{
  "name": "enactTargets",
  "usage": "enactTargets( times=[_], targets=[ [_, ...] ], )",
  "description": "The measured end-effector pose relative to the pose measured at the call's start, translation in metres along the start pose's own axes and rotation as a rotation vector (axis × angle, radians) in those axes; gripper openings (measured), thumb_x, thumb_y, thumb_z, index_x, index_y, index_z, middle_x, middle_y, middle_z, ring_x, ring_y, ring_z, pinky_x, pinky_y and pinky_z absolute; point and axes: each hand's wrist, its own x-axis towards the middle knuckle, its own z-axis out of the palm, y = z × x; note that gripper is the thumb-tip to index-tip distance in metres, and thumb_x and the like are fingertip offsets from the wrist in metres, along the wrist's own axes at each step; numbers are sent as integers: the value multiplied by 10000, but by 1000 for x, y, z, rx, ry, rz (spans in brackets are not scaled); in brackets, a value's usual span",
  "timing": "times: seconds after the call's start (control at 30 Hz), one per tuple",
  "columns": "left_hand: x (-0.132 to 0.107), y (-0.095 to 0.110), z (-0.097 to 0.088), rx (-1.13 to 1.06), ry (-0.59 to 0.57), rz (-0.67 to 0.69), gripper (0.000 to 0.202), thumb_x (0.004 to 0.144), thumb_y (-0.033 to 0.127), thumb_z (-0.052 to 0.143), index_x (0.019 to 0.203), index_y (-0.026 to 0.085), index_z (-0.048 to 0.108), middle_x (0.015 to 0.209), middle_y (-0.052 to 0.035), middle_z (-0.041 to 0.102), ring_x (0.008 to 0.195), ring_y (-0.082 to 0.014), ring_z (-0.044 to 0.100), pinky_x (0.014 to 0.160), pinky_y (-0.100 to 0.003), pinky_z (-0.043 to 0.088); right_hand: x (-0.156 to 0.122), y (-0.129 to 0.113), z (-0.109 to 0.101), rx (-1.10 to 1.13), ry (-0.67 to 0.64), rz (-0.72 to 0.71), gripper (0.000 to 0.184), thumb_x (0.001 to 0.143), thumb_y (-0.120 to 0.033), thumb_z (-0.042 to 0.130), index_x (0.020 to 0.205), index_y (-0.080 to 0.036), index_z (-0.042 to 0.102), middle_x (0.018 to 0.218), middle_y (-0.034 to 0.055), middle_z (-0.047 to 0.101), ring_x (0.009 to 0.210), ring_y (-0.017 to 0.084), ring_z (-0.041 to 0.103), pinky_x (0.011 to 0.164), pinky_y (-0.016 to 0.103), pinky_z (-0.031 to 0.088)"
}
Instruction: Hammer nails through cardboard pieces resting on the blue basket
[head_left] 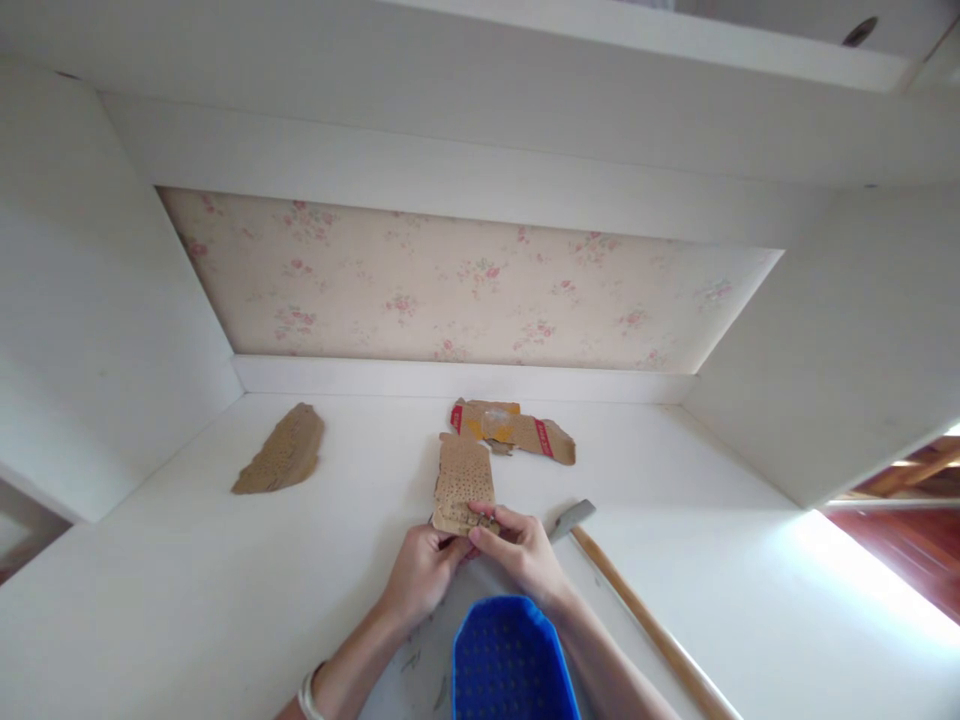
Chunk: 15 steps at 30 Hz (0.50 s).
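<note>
Seen from the head camera, a person works at a white desk (187, 560) set into an alcove backed by pink floral wallpaper (465, 285). Both hands meet at the near edge of a perforated brown cardboard piece (463, 482) that lies flat near the middle of the desk. The left hand (424, 572) is curled, its fingertips pinching the card's near left corner, and the right hand (521, 552) is closed in a similar pinch on the near right edge, thumb on top. A pale bangle (307, 695) circles the left wrist. Just beyond the card, toward the far wall, lies a torn cardboard package (517, 430) with red and yellow print and a clear plastic bubble. Well apart on the left sits another torn perforated cardboard scrap (281, 452). To the right of the hands, a hammer (637, 605) rests on the desk, its grey head just beside the right hand and its wooden handle running toward the near right. Between the forearms, at the near edge, a blue perforated plastic object (510, 660) shows; what it is cannot be told.
</note>
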Motion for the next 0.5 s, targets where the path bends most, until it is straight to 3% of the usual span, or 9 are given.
enactTargets(
  times=[0.2, 0.4, 0.5],
  targets=[
    [1, -1, 0, 26, 24, -33, 435, 849, 500, 559, 652, 141, 706, 624, -34, 684, 613, -186, 598, 575, -243, 403, 0, 1, 1, 23, -31, -6, 444, 781, -457, 754, 1120, -172, 717, 849, 47, 770, 763, 217, 691, 761, 344, 517],
    [-1, 9, 1, -30, -71, 11, 386, 813, 493, 631, 895, 134, 749, 836, -77, 750, 774, -221, 671, 690, -267, 481, 2, 8, -4, 62, -8, -36, 338, 804, -437, 741, 1046, -201, 745, 982, 42, 756, 900, 215, 672, 849, 338, 486],
    [-2, 9, 2, 26, -2, -17, 455, 845, 547, 569, 791, 125, 731, 709, -70, 721, 679, -205, 649, 601, -254, 454, 2, 7, -5, 59, -18, -59, 270, 805, -407, 750, 999, -220, 761, 948, 21, 745, 872, 189, 656, 813, 302, 482]
  ],
)
